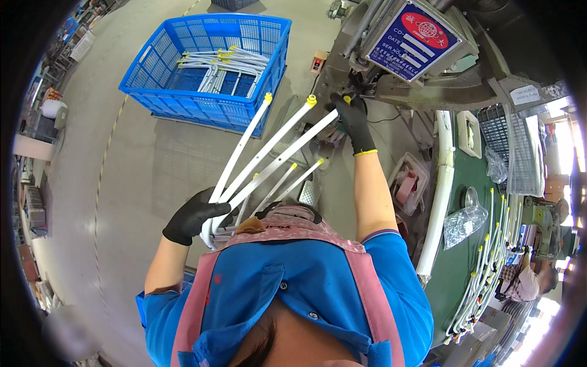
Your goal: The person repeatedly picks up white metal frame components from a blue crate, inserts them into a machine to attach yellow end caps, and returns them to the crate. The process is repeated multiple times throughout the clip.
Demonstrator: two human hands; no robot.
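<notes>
My left hand (pixel 193 218), in a black glove, is closed around the bent lower ends of several white tubes (pixel 263 150) in front of my body. The tubes fan upward to the right, each with a yellow fitting at its tip. My right hand (pixel 353 119), in a black glove with a yellow cuff edge, grips one tube (pixel 298 145) near its yellow end. That end is at the working part of a grey machine (pixel 391 92). More yellow-tipped tubes (pixel 287 183) slant behind the held ones, partly hidden by them; I cannot tell what supports these.
A blue plastic crate (pixel 195 101) ahead on the left holds more white tubes (pixel 229 67). To the right, a green table (pixel 452 229) carries a row of tubes (pixel 483 269) and a clear plastic bag (pixel 466 221). A bin (pixel 408 183) sits below the machine. Another person (pixel 529 278) is far right.
</notes>
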